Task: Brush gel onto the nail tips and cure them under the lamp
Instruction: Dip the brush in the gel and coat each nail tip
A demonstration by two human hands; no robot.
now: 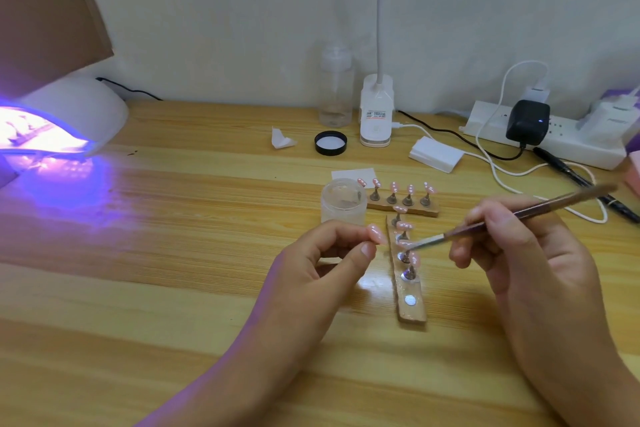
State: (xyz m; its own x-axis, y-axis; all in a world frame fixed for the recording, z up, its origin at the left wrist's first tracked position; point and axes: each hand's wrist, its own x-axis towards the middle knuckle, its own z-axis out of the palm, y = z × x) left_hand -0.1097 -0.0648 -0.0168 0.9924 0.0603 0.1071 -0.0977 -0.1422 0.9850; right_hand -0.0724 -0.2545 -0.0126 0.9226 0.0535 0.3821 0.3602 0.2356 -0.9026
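My left hand (322,260) pinches a pink nail tip (377,233) between thumb and forefinger, just left of the near wooden holder strip (412,310). My right hand (519,253) grips a brown brush (526,213); its bristles point at a nail tip on that strip. Several pink tips stand on small pegs along the near strip and on a second strip (401,206) behind it. An open gel jar (343,200) sits left of the far strip. The white curing lamp (62,118) glows purple at the far left.
A black jar lid (330,143), a folded paper scrap (282,139), a clear bottle (335,87) and a white desk-lamp base (376,111) stand behind the strips. A power strip (540,137) with chargers, cables and a black pen-like tool (585,180) lie at the right.
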